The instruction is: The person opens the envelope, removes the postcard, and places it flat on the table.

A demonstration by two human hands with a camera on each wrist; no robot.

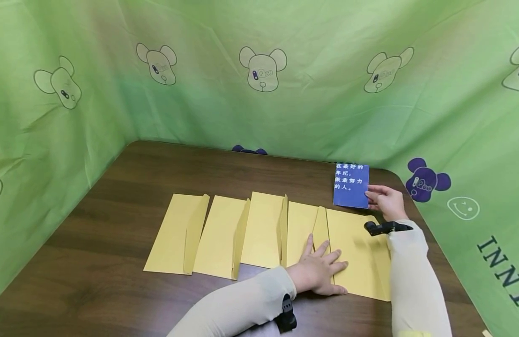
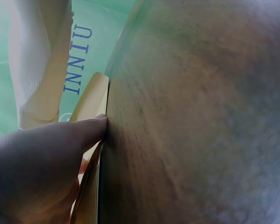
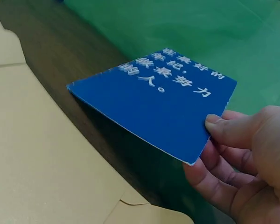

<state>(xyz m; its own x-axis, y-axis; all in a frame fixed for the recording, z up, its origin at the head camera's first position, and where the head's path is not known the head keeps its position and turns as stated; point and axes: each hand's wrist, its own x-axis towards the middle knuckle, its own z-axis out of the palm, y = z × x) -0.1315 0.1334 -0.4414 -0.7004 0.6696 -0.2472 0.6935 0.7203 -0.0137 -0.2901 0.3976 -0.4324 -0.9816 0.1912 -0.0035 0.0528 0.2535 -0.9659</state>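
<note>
Between thumb and fingers my right hand [image 1: 386,200] pinches the right edge of a blue card [image 1: 351,192] printed with white characters. In the right wrist view the card [image 3: 163,107] is tilted and lifted off the table. My left hand [image 1: 318,271] lies with fingers spread, pressing on the two rightmost yellow envelopes, the fourth envelope [image 1: 299,220] and the fifth envelope [image 1: 348,248]. In the left wrist view, the left thumb [image 2: 91,130] rests at an envelope's edge. The rightmost envelope is partly hidden by the right forearm.
Three more yellow envelopes stand in a row to the left: one at the far left [image 1: 168,234], one beside it [image 1: 221,234] and a third [image 1: 261,229]. All lie on a dark wooden table [image 1: 95,224]. A green patterned curtain [image 1: 200,107] hangs around the table's back and sides.
</note>
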